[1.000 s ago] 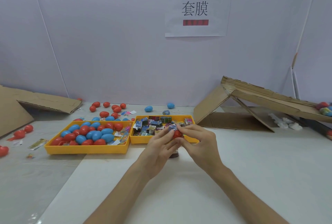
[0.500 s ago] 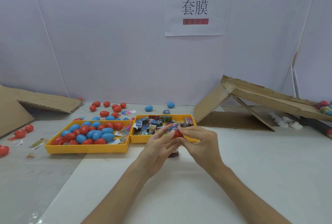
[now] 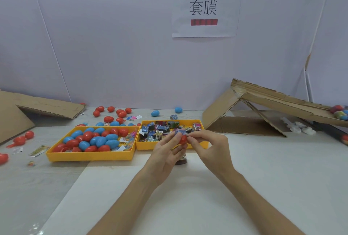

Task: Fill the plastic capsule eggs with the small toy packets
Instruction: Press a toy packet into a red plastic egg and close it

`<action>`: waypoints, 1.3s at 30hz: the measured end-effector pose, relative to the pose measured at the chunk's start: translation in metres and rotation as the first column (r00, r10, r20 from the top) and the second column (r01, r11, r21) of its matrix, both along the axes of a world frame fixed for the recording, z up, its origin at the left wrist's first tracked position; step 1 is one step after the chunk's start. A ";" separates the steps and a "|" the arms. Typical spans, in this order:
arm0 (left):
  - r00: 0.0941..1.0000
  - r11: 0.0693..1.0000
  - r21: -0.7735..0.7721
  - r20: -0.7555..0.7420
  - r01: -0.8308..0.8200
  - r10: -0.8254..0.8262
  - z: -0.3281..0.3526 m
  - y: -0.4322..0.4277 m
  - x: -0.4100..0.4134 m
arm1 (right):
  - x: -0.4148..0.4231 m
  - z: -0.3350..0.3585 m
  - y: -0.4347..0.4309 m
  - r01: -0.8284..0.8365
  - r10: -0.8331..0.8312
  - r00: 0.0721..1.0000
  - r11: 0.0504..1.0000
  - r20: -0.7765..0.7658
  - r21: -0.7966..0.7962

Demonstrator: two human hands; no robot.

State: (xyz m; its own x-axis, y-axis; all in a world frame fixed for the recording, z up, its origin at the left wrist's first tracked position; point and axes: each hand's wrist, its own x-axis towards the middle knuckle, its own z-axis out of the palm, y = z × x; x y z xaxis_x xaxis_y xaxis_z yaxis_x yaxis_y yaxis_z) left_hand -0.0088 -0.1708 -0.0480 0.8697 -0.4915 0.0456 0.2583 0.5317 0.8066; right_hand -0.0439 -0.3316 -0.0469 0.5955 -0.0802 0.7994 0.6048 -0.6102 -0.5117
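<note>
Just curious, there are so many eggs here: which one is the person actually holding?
The red egg, pinched between the left hand and right hand. All the others lie in the yellow tray or scattered loose.

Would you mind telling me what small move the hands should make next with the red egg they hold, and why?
Probably press the bluish packet down into the red egg. The left hand and right hand both pinch the egg in front of the packet tray, and the packet shows at its top, apparently not fully inside.
</note>
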 end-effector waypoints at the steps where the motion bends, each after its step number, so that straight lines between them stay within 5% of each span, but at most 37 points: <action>1: 1.000 1.000 0.009 0.005 -0.003 0.003 0.000 0.000 0.000 | 0.000 0.000 0.000 -0.003 0.003 1.000 1.000 0.004 -0.001; 39: 0.957 0.952 0.219 0.244 -0.212 0.157 -0.004 -0.007 -0.007 | -0.004 0.002 0.004 0.087 -0.078 0.996 0.966 0.047 -0.245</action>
State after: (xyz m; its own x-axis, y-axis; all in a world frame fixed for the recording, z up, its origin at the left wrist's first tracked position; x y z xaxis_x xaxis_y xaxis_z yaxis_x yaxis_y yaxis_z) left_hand -0.0156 -0.1773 -0.0524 0.9276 -0.3432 0.1475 -0.0254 0.3361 0.9415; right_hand -0.0484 -0.3277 -0.0450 0.5654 0.0745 0.8215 0.5622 -0.7635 -0.3177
